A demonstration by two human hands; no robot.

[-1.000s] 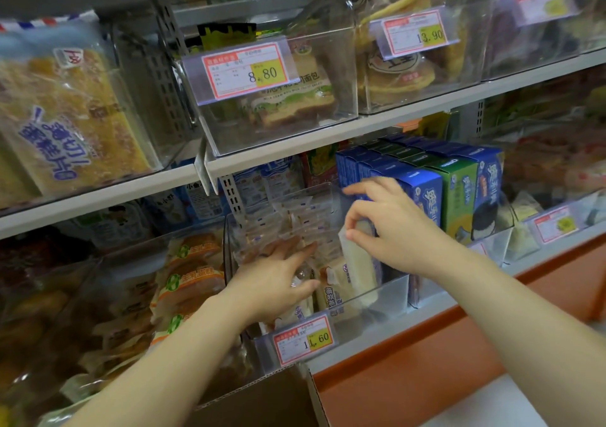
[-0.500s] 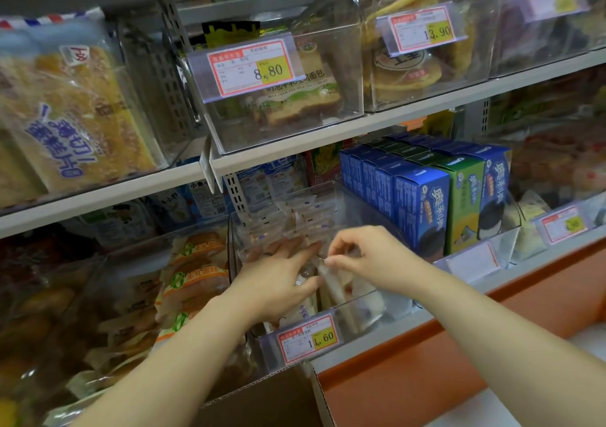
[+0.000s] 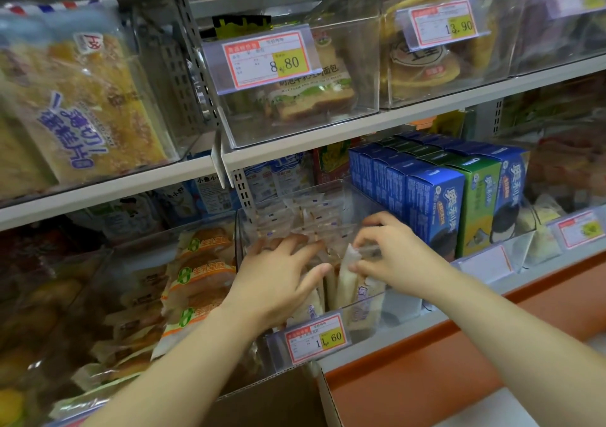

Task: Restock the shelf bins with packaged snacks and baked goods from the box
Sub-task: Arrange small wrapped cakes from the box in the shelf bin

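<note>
A clear shelf bin (image 3: 403,302) on the lower shelf holds several small wrapped white cakes, some upright at the front and a pile behind. My right hand (image 3: 390,251) pinches the top edge of one upright white snack pack (image 3: 349,275) inside the bin. My left hand (image 3: 278,279) lies with fingers spread against the packs to the left of it, pressing them aside. The cardboard box (image 3: 275,397) shows as a brown flap at the bottom, below the bin.
A price tag reading 1.60 (image 3: 316,336) hangs on the bin front. Blue and green cookie boxes (image 3: 436,197) stand right of the bin, orange-labelled cakes (image 3: 200,272) left. Bread bins (image 3: 295,85) fill the upper shelf. An orange ledge (image 3: 442,361) runs below.
My right hand has come down from beside the blue boxes and lowered the white pack into the front of the bin. My left hand has stayed on the packs.
</note>
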